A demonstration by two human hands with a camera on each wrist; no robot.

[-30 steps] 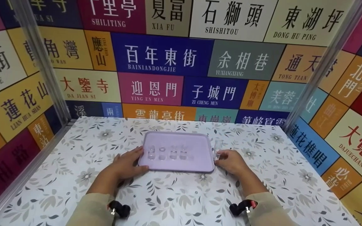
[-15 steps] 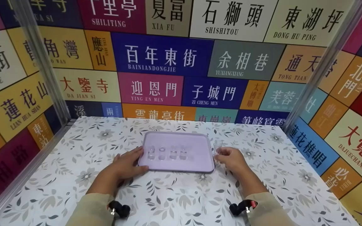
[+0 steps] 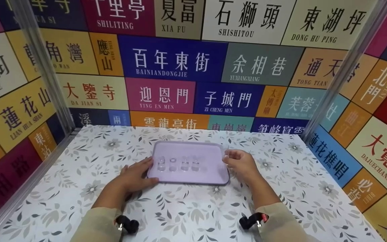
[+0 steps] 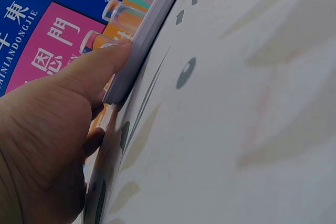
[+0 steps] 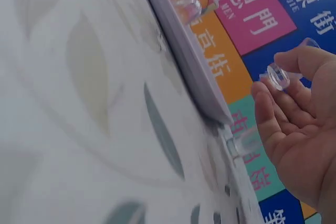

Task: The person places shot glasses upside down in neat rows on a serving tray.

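A lilac tray lies on the table with several small clear shot glasses in a row on its left and middle part. My left hand grips the tray's near left corner; in the left wrist view the thumb presses on the rim. Over the tray's right edge, my right hand pinches another clear shot glass between thumb and fingers, raised and tilted. Beside the tray's right end, a further clear glass shows low behind the right hand.
The table has a white cover printed with leaves and flowers. Behind it rises a wall of coloured panels with lettering, and side panels with clear corner edges close in on both sides.
My right hand has moved from the table beside the tray leftward and upward to the tray's right edge, carrying the glass. The left hand and the tray have stayed in place.
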